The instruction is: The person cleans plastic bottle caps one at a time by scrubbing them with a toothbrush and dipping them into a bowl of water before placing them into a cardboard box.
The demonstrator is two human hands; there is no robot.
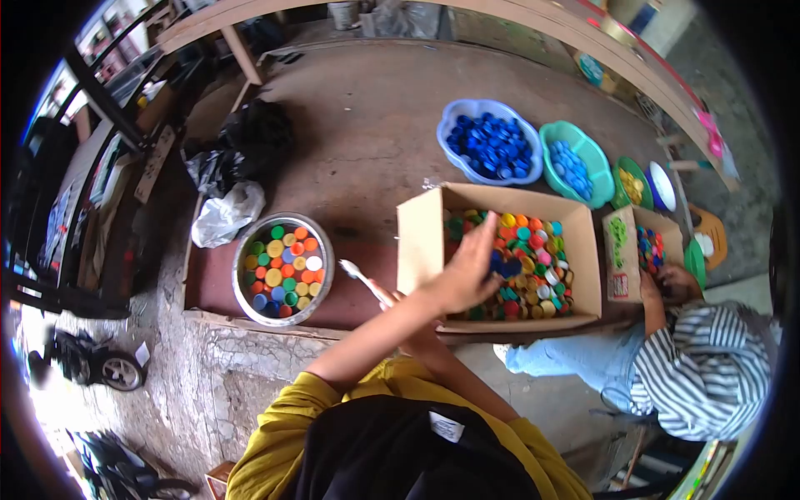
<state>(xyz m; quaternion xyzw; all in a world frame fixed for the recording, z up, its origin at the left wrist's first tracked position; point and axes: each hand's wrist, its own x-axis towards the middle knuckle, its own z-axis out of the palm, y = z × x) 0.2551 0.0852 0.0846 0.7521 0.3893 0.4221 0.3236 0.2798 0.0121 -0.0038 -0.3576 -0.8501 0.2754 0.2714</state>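
Observation:
My arms cross in front of me. My left hand (471, 271) reaches over the large cardboard box (583, 218), its fingers stretched out above many mixed bottle caps (533, 283). Dark blue caps (505, 265) lie close to its palm; whether they touch it is unclear. Below and left of it, my right hand (406, 318) is partly hidden by my left forearm and closed on a thin white tool (360, 271), which points toward the metal bowl (327, 283). That bowl holds caps of several colours.
Behind the box stand a blue basin (446, 117) of dark blue caps and a green basin (557, 132) of light blue ones. Plastic bags (229, 215) lie at the left. To the right, a person in a striped shirt (708, 371) reaches into a smaller box (618, 250).

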